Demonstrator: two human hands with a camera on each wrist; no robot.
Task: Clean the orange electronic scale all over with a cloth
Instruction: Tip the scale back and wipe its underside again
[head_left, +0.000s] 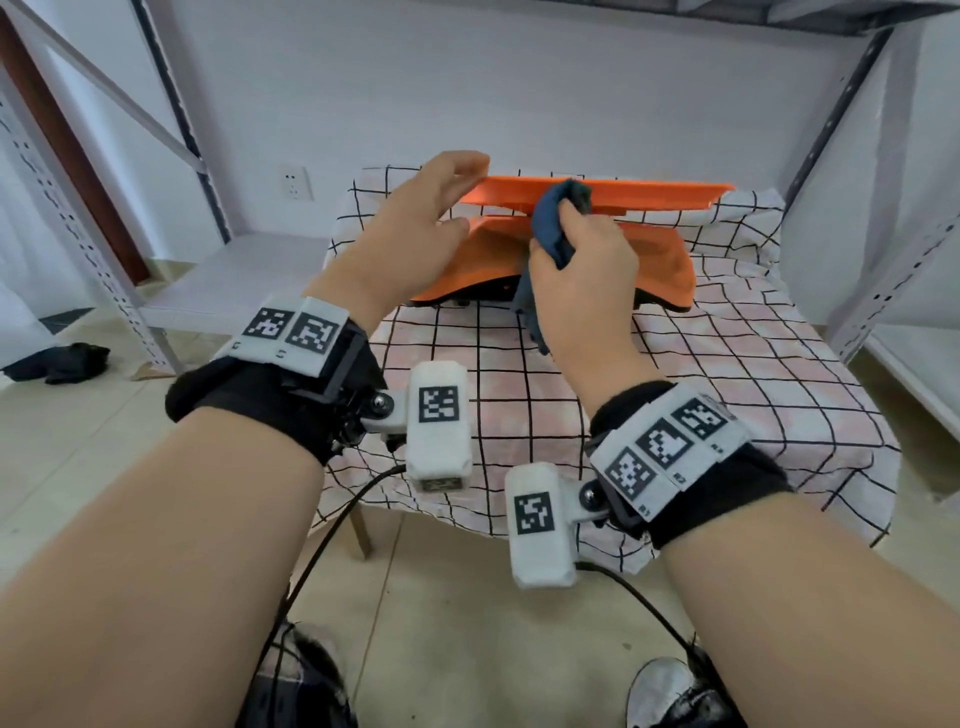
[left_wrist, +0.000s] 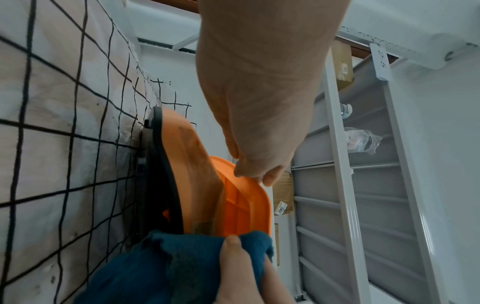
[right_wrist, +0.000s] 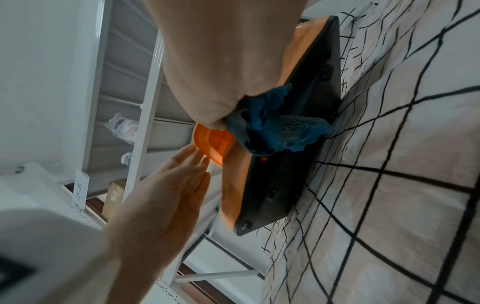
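Note:
The orange electronic scale (head_left: 660, 260) stands at the back of a table draped in a checked cloth (head_left: 727, 389). Its orange weighing platter (head_left: 665, 195) sits raised above the sloping body (left_wrist: 192, 156). My right hand (head_left: 576, 234) grips a bunched dark blue cloth (head_left: 556, 218) and presses it against the platter's front edge near the middle. My left hand (head_left: 447, 197) is at the platter's left end with straight fingers, and its fingertips (left_wrist: 257, 174) touch the rim. The right wrist view shows the scale's black underside (right_wrist: 293, 144) and the blue cloth (right_wrist: 280, 131) hanging from my fist.
Grey metal shelving stands to the left (head_left: 171, 291) and right (head_left: 883, 260) of the table, and a shelf board runs overhead. A dark bundle (head_left: 57, 364) lies on the floor at the left. Black cables hang from the wrist cameras in front of the table.

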